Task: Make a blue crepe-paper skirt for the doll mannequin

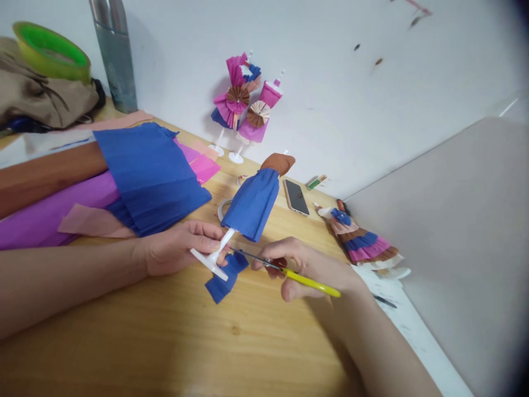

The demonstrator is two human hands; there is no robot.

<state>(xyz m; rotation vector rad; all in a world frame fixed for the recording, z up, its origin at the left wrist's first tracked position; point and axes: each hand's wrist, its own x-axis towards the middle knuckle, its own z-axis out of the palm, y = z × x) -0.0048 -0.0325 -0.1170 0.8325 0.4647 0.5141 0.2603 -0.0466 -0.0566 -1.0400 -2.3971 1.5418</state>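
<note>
My left hand [185, 245] is closed round the white stem of a small dress stand [210, 263], which tilts to the right. Crepe paper dresses it: a blue skirt [254, 204] and a brown top [279, 164]. In my right hand [300, 264] is a pair of scissors [309, 282] with yellow handles. Their blades point left, close under the skirt's hem by the stem; I cannot tell whether they touch the paper. A blue paper scrap [226, 275] lies on the table beneath the stand's base.
Blue crepe paper [152, 176] lies over brown and purple sheets at left. Two dressed stands [237, 102] are by the wall, a third dress form [363, 240] at right. A phone [296, 197], a tape roll [223, 208] and a metal bottle [117, 60] stand or lie around.
</note>
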